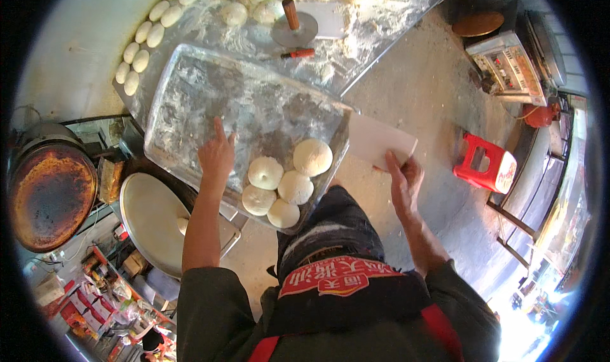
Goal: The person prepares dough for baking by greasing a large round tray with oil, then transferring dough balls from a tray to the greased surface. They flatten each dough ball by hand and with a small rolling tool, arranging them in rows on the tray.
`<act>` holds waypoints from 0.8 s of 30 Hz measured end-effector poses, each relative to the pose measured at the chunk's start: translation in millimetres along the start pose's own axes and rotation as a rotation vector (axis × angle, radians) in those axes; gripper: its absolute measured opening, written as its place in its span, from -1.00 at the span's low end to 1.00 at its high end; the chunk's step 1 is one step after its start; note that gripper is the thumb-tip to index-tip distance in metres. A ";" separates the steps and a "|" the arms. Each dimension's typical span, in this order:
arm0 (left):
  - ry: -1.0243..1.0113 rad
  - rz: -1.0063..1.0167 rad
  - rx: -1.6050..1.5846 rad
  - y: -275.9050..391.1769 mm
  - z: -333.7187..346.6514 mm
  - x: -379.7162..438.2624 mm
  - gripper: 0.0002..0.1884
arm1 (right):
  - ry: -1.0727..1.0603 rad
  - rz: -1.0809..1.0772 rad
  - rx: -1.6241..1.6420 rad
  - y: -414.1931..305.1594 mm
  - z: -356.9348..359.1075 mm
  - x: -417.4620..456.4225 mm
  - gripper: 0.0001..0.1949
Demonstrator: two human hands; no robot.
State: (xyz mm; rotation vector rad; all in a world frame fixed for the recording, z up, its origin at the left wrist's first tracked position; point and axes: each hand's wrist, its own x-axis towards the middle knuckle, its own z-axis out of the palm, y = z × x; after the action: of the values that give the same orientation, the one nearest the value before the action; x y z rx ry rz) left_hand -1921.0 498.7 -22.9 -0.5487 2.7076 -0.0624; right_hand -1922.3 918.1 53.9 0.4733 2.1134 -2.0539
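Note:
A shallow metal tray (205,90), dusted with flour, sits tilted before me over the worktable's near edge. In its near right corner lie several round white dough pieces (280,189), one with a small dimple on top. My left hand (217,153) is over the tray's left half, index finger stretched forward and thumb apart, with nothing visible in it. Whether the fingertip touches the metal I cannot tell. Out past the tray's right edge, my right hand (405,178) grips a flat, pale rectangular board (381,138) by its near right corner.
On the floured worktable (200,35) lie rows of dough pieces (171,16), a round metal press with a wooden handle (290,16) and a red-handled tool (300,53). A large round lid (152,219) and browned pan (55,197) stand left; a red stool (483,164) right.

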 end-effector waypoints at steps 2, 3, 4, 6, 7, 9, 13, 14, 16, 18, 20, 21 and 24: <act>0.108 0.068 -0.211 -8.1 15.0 -3.0 -0.36 | -0.045 -0.002 0.040 4.1 11.0 6.3 -0.70; 0.150 0.068 -0.405 -11.1 20.1 0.8 -0.41 | -0.077 -0.028 0.085 6.1 18.4 10.7 -0.70; 0.164 0.057 -0.603 -12.9 23.7 3.8 -0.46 | -0.072 -0.052 -0.025 7.5 25.8 15.8 -0.71; 0.278 -0.004 -0.707 -12.2 23.5 2.0 -0.55 | -0.079 -0.154 -0.313 8.9 38.7 26.3 -0.73; 0.322 -0.079 -0.761 -9.4 19.0 -3.0 -0.59 | -0.090 -0.187 -0.402 8.5 42.1 30.9 -0.73; 0.344 0.046 -0.731 4.4 5.9 -27.1 -0.64 | -0.120 -0.276 -0.557 8.6 46.3 39.0 -0.74; 0.140 0.461 -0.837 72.4 -9.1 -100.6 -0.31 | -0.121 -0.304 -0.703 23.5 49.3 48.2 -0.72; 0.110 0.479 -0.663 93.6 -6.8 -112.2 -0.14 | -0.184 -0.207 -0.627 31.2 51.1 49.1 -0.73; 0.076 0.449 -0.597 116.4 -0.3 -115.7 -0.12 | -0.240 -0.044 -0.485 49.6 59.3 51.0 -0.73; 0.098 0.426 -0.600 128.1 8.2 -113.3 -0.19 | -0.222 0.004 -0.454 65.1 65.1 52.2 -0.74; 0.059 0.398 -0.719 126.9 12.2 -106.2 -0.20 | -0.269 0.108 -0.329 73.5 71.6 50.3 -0.73; 0.053 0.400 -0.786 124.4 10.9 -103.6 -0.20 | -0.295 0.162 -0.182 73.1 73.9 47.6 -0.72; -0.005 0.429 -0.831 118.8 -10.1 -99.8 -0.24 | -0.313 0.177 0.051 51.2 80.0 38.5 -0.70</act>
State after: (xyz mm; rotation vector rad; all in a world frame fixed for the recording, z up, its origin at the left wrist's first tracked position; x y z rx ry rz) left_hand -1883.2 646.3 7.9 -0.1495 2.6883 1.1995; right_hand -1949.9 843.6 -10.8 0.3080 1.7779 -1.9411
